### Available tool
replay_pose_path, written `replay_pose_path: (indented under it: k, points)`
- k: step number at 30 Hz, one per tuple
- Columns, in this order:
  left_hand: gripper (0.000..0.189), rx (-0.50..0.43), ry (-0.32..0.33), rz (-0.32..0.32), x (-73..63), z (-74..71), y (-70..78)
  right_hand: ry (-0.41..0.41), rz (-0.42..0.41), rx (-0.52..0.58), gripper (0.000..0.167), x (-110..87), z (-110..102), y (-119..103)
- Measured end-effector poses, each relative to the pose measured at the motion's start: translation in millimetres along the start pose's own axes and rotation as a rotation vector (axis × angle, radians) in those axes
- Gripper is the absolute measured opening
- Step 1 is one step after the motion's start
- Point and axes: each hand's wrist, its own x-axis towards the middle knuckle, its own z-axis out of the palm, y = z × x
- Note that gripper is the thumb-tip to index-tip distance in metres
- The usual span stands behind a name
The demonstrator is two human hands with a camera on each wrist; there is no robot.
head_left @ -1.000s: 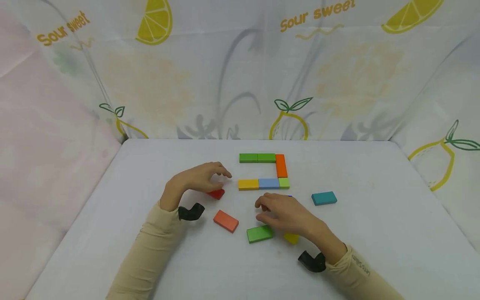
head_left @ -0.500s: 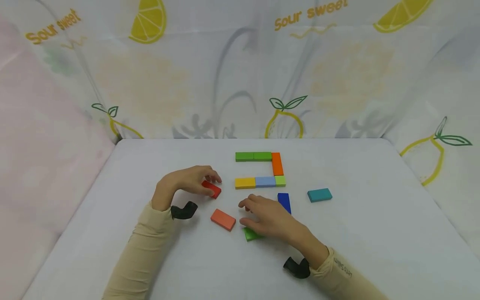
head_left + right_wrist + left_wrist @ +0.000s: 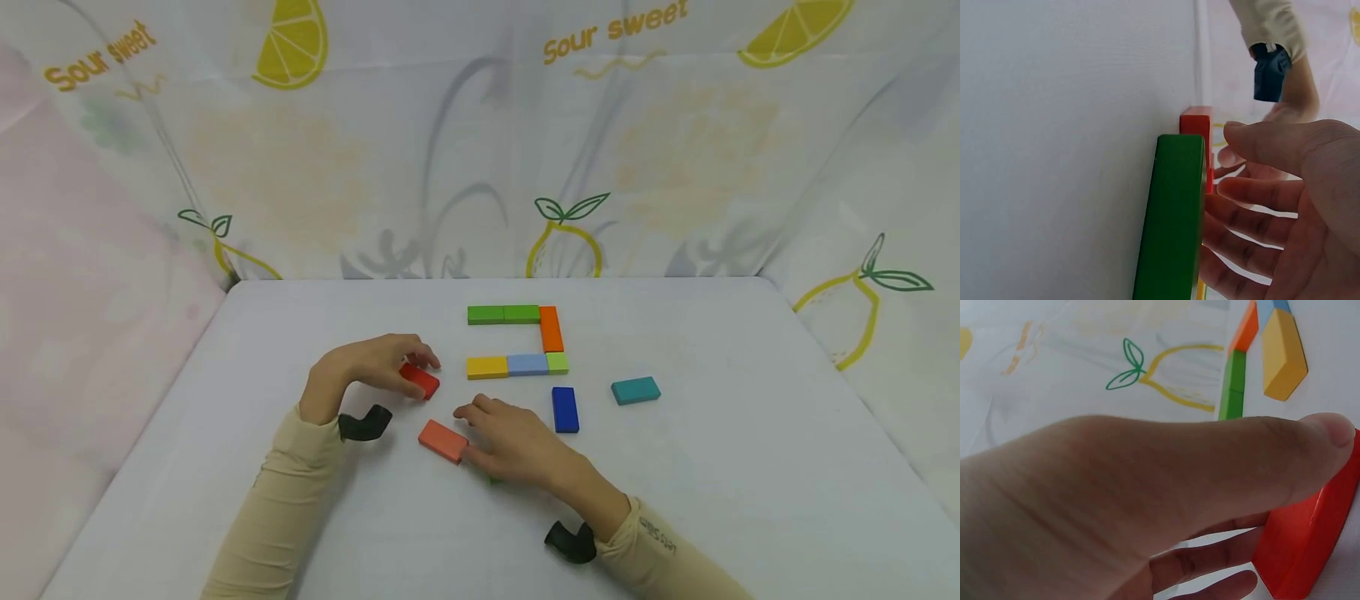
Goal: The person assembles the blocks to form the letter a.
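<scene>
A red block (image 3: 421, 380) lies on the white table at the left. My left hand (image 3: 375, 363) grips it, thumb along the near side and fingers behind; the left wrist view shows the thumb tip on the red block (image 3: 1310, 540). Over the middle of the table, my right hand (image 3: 517, 442) hovers with loosely bent fingers and holds nothing. Its thumb is at the right end of a salmon block (image 3: 443, 441). Beneath this hand lies a green block (image 3: 1175, 219), mostly hidden in the head view.
Farther back, two green blocks (image 3: 503, 315), an orange block (image 3: 551, 329), a light green block (image 3: 557, 362), a light blue block (image 3: 527, 364) and a yellow-orange block (image 3: 487, 367) form three sides of a rectangle. A dark blue block (image 3: 566, 409) and a teal block (image 3: 636, 390) lie to the right.
My left hand has drawn back slightly and its fingers have come round the red block. My right hand has moved left, uncovering the dark blue block and covering the green and yellow ones.
</scene>
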Motion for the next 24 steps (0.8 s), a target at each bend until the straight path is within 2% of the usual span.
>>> replay_pose_path:
  k: [11, 24]
  points:
    - [0.039, -0.019, -0.008, 0.011, 2.4, 2.7, -0.4, 0.003, -0.005, -0.032, 0.043, 8.1, 6, -10]
    - [0.037, -0.019, -0.011, 0.015, 2.4, 2.7, 3.5, -0.014, 0.036, -0.057, 0.039, 17.1, 11, -18]
